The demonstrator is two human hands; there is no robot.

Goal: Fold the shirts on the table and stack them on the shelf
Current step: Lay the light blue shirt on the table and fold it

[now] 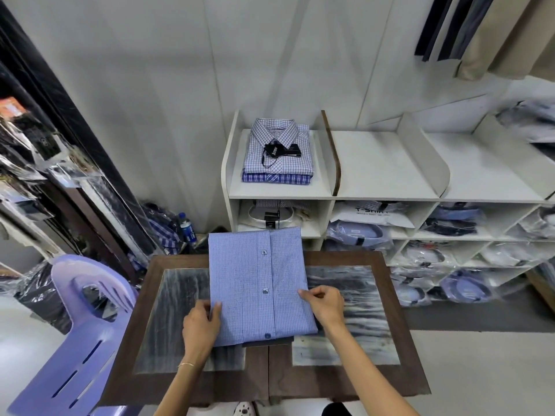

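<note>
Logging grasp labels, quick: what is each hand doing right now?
Left hand: grips the blue checked shirt's left edge.
Right hand: pinches the shirt's right edge.

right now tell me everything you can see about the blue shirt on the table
The blue shirt is light blue with a fine check, cotton-like, folded into a neat rectangle with the button strip up, three dark buttons showing. It lies flat on the table, its far edge overhanging toward the shelf. Something dark peeks out under its near edge. The left hand grips its left edge; the right hand pinches its right edge.
</note>
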